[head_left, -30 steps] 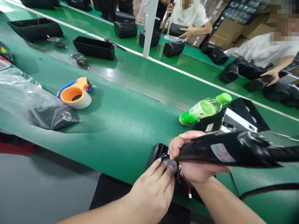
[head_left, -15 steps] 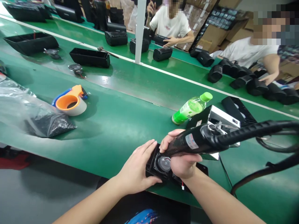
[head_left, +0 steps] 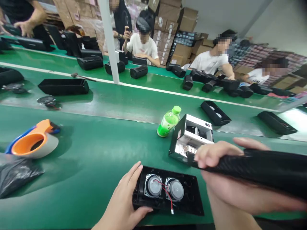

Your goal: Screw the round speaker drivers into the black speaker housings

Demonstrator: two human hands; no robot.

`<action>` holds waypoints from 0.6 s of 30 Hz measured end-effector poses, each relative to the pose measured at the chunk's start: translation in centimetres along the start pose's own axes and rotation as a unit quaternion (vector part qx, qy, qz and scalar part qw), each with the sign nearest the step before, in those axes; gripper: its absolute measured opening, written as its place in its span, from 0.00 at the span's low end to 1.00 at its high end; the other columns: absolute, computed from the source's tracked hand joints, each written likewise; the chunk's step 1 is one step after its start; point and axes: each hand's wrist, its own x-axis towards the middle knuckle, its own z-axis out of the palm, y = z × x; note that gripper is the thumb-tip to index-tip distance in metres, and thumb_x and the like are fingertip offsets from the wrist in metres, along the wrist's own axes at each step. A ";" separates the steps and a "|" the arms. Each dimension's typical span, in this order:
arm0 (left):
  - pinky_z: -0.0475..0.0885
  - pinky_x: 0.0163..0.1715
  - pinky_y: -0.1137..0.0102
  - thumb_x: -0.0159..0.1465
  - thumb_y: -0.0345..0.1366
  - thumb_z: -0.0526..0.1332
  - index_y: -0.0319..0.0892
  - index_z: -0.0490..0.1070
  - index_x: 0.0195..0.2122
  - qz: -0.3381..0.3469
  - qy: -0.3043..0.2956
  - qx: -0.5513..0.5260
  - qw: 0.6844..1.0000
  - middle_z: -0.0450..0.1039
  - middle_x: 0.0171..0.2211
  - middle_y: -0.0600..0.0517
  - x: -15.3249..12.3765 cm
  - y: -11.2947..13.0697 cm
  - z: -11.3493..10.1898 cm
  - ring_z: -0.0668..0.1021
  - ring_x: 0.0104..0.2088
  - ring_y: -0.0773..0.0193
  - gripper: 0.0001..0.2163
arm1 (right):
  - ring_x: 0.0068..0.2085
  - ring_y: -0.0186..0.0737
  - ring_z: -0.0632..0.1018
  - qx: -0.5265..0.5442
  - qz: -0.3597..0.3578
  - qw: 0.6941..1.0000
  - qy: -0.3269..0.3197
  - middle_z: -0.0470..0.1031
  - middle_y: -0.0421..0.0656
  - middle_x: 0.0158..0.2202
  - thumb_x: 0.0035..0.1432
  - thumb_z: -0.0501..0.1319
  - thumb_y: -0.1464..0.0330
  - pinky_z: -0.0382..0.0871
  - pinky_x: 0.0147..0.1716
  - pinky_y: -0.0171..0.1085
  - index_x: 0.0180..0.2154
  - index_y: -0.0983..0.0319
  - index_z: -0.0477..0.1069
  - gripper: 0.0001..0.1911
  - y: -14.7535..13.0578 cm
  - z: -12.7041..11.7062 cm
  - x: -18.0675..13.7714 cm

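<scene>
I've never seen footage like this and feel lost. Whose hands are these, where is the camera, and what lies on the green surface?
No machine here: a person works with two bare hands, and one camera on their head looks forward and down, so the arms enter from the bottom edge. The left hand grips the left end of a black panel holding two round speakers and a red wire. The right hand is closed around a thick black tool. On the green table lie a green bottle, an open metal box, an orange tape dispenser and a dark plastic bag. Other people work at the far side.
</scene>
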 end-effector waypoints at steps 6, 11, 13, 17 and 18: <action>0.81 0.63 0.46 0.64 0.48 0.74 0.48 0.50 0.81 0.013 0.020 -0.003 1.000 0.62 0.77 0.36 0.2 -0.6 0.3 0.74 0.71 0.35 0.49 | 0.17 0.43 0.73 -0.048 -0.051 0.995 -0.072 0.76 0.39 0.21 0.62 0.56 0.28 0.71 0.17 0.41 0.43 0.55 0.80 0.39 2.5 -5.1 2.2; 0.79 0.64 0.44 0.67 0.49 0.72 0.47 0.50 0.80 0.007 0.019 -0.005 1.000 0.62 0.76 0.35 0.0 -0.6 0.4 0.73 0.72 0.36 0.46 | 0.17 0.40 0.72 -0.067 -0.022 0.997 -0.036 0.76 0.37 0.21 0.60 0.55 0.26 0.70 0.16 0.39 0.49 0.57 0.76 0.43 3.8 -5.1 1.5; 0.78 0.65 0.44 0.68 0.48 0.71 0.46 0.50 0.80 0.002 0.013 -0.003 1.000 0.61 0.77 0.36 -0.1 -0.5 0.3 0.72 0.73 0.37 0.45 | 0.18 0.40 0.72 -0.070 0.006 0.997 -0.012 0.75 0.36 0.22 0.61 0.54 0.27 0.70 0.17 0.39 0.51 0.57 0.75 0.43 3.6 -4.9 1.6; 0.78 0.66 0.44 0.65 0.43 0.73 0.48 0.49 0.80 -0.013 -0.003 -0.001 1.000 0.60 0.77 0.36 -0.1 -0.2 0.1 0.71 0.73 0.38 0.47 | 0.18 0.40 0.71 -0.067 0.062 0.996 -0.001 0.74 0.36 0.21 0.63 0.53 0.28 0.69 0.18 0.39 0.53 0.57 0.75 0.42 2.8 -5.2 1.4; 0.78 0.66 0.44 0.64 0.42 0.74 0.48 0.49 0.80 -0.012 -0.004 -0.002 1.000 0.60 0.77 0.36 -0.1 -0.1 0.1 0.71 0.73 0.37 0.49 | 0.18 0.41 0.72 -0.060 0.068 0.996 -0.010 0.74 0.37 0.21 0.62 0.53 0.27 0.69 0.18 0.39 0.54 0.56 0.75 0.43 2.4 -5.3 1.0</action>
